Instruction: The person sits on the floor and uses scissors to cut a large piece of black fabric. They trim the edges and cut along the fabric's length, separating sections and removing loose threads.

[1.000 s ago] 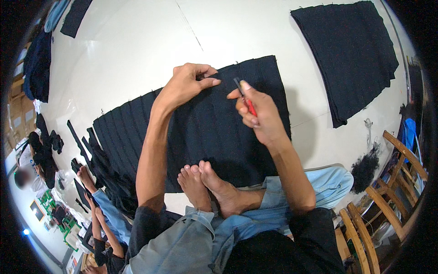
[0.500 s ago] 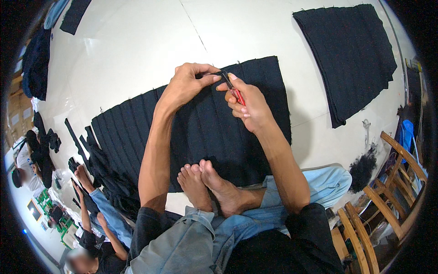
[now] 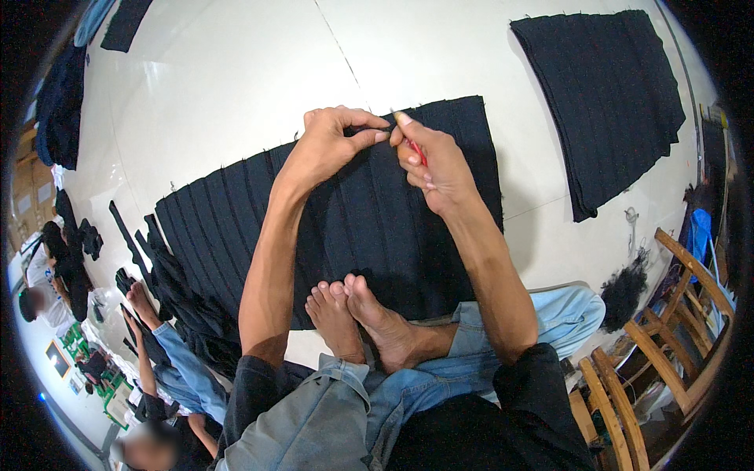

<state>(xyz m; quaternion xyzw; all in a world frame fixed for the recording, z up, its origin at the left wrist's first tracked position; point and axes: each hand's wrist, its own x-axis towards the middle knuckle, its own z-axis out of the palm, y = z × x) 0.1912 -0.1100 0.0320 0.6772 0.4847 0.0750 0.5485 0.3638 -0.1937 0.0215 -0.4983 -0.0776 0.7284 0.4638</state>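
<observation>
A broad black cloth panel point(image 3: 353, 228) with stitched lengthwise strips lies flat on the floor before me, short threads sticking out of its far edge. At that edge my left hand point(image 3: 323, 149) pinches a bit of the cloth between thumb and fingers. Close beside those fingertips, my right hand point(image 3: 441, 169) is closed round a small red-handled tool point(image 3: 419, 151). Its working end is mostly covered by my thumb and fingers now; half a second ago a dark, narrow end showed. My bare feet point(image 3: 369, 310) rest at the panel's near edge.
Another folded black panel point(image 3: 605, 110) lies at the far right. Loose black strips point(image 3: 177, 275) are heaped on the left, near a seated co-worker's leg point(image 3: 188, 369). Dark lint point(image 3: 626, 282) and a wooden rack point(image 3: 664, 357) are at the right.
My right hand has turned and drawn slightly right, so less of the tool shows. My left fingertips have shifted a little right along the cloth's edge.
</observation>
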